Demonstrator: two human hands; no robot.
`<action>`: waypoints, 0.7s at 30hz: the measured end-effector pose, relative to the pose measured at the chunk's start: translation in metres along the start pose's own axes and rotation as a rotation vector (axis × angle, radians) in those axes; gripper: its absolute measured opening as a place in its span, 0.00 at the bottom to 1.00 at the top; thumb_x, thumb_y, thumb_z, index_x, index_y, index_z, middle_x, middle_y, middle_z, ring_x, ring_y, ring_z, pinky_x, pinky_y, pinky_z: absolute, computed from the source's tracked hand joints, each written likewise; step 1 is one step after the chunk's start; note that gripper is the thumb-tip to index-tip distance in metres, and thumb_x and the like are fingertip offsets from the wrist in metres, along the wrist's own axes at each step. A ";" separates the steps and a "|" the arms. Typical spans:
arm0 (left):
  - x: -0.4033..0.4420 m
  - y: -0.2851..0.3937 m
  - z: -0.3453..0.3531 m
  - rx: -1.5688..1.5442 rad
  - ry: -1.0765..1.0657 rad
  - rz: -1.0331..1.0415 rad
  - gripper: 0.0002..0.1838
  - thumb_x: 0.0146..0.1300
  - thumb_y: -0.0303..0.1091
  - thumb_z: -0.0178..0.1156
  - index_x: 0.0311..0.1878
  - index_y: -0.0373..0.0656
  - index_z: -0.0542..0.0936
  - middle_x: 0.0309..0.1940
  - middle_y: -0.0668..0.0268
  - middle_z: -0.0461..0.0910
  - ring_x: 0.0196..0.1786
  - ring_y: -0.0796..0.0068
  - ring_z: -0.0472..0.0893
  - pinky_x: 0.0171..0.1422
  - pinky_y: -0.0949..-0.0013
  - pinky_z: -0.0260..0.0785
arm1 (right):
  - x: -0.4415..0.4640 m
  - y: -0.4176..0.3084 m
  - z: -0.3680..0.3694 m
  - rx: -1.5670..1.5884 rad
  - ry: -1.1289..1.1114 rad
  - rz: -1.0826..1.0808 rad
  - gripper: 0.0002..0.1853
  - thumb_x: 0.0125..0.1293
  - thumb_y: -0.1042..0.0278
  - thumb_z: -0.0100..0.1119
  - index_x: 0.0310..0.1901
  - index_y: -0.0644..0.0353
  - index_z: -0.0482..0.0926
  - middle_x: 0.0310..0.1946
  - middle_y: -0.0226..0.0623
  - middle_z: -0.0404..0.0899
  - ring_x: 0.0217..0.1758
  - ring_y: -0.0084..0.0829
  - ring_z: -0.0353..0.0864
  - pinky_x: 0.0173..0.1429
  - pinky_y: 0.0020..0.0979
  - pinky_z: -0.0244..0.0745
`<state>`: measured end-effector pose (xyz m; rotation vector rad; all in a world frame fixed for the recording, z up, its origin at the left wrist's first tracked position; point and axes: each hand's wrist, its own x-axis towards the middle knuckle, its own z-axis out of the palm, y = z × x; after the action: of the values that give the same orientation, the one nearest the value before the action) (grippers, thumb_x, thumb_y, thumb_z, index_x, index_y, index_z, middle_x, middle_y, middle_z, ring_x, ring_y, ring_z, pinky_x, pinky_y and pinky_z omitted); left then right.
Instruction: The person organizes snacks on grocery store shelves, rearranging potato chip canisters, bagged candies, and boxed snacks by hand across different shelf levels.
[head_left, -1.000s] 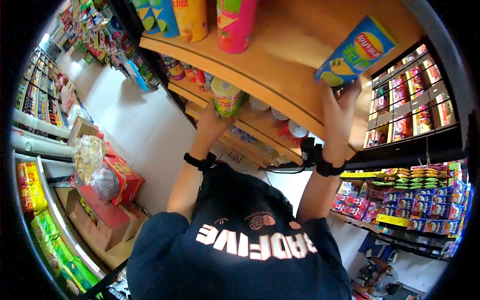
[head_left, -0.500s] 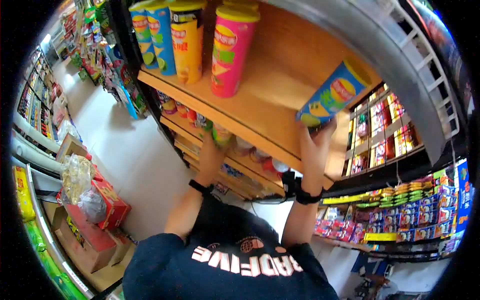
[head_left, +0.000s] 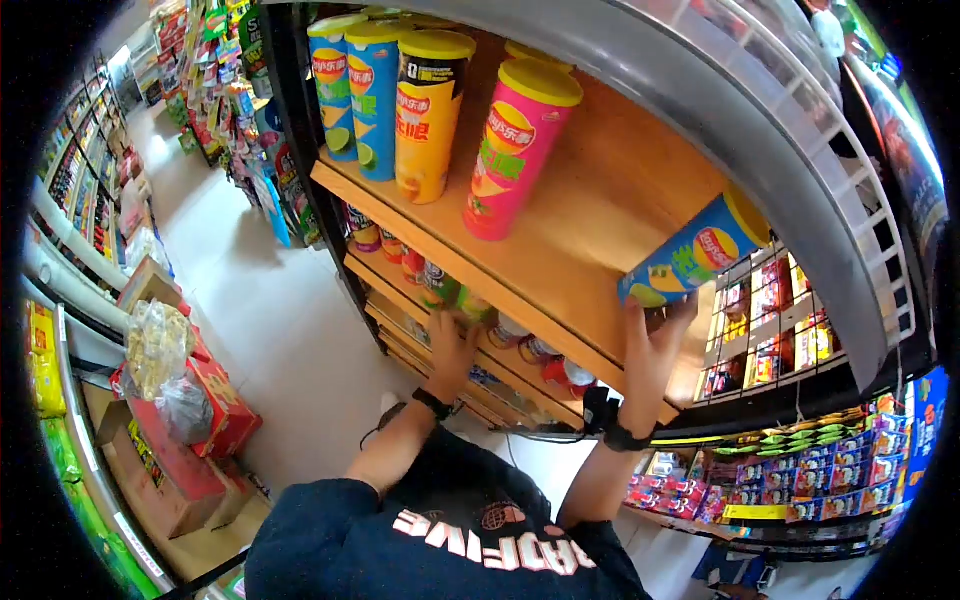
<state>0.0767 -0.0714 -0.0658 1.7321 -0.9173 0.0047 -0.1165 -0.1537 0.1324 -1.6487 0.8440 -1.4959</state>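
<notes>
My right hand (head_left: 658, 335) grips the bottom of a blue chip canister (head_left: 690, 258), which leans to the right at the right end of the upper wooden shelf (head_left: 560, 290). Below that shelf's front edge, my left hand (head_left: 452, 345) is closed on a green canister (head_left: 470, 303) on the level beneath; the shelf edge and my fingers partly hide it. On the upper shelf a pink canister (head_left: 520, 150), an orange canister (head_left: 430, 115) and two blue canisters with yellow-green lids stand upright at the left.
More cans (head_left: 568, 378) line the lower shelf. A wire rack (head_left: 770, 320) of packets is at the right, with hanging snack packs (head_left: 810, 470) below it. On the left, an open cardboard box (head_left: 165, 475) and plastic bags (head_left: 160, 350) lie beside the aisle. A curved metal edge (head_left: 730, 120) crosses overhead.
The view has tilted up, showing more of the upper shelf. The blue canister leans further over in my right hand. My left hand has moved the green canister deeper under the upper shelf.
</notes>
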 end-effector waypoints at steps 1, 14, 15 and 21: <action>-0.002 0.004 -0.002 -0.006 -0.009 -0.033 0.20 0.52 0.23 0.68 0.47 0.38 0.70 0.43 0.50 0.69 0.47 0.47 0.70 0.50 0.54 0.65 | -0.002 -0.002 0.000 -0.001 0.011 0.010 0.42 0.65 0.76 0.61 0.73 0.62 0.45 0.66 0.43 0.59 0.67 0.34 0.63 0.69 0.33 0.62; 0.022 0.014 -0.093 -0.323 -0.405 0.212 0.11 0.57 0.18 0.58 0.43 0.40 0.78 0.35 0.55 0.79 0.34 0.59 0.81 0.35 0.68 0.73 | -0.011 -0.020 0.010 -0.652 0.248 -0.063 0.17 0.63 0.73 0.63 0.53 0.63 0.74 0.38 0.38 0.80 0.42 0.30 0.80 0.43 0.31 0.75; 0.031 0.025 -0.105 -0.327 -0.421 0.220 0.11 0.57 0.18 0.58 0.43 0.40 0.78 0.35 0.55 0.79 0.34 0.59 0.81 0.35 0.68 0.73 | -0.013 -0.024 0.012 -0.663 0.224 0.009 0.12 0.65 0.74 0.61 0.49 0.63 0.75 0.34 0.38 0.80 0.38 0.29 0.81 0.40 0.30 0.75; 0.100 0.074 -0.150 -0.583 -0.556 0.359 0.13 0.57 0.20 0.58 0.46 0.38 0.77 0.41 0.55 0.79 0.43 0.59 0.81 0.48 0.65 0.73 | -0.046 -0.037 0.061 -0.377 0.191 0.047 0.09 0.65 0.77 0.56 0.47 0.63 0.77 0.34 0.37 0.82 0.35 0.26 0.82 0.37 0.27 0.76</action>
<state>0.1681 -0.0111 0.0953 1.0169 -1.4561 -0.4826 -0.0608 -0.0897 0.1381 -1.7515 1.3266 -1.5470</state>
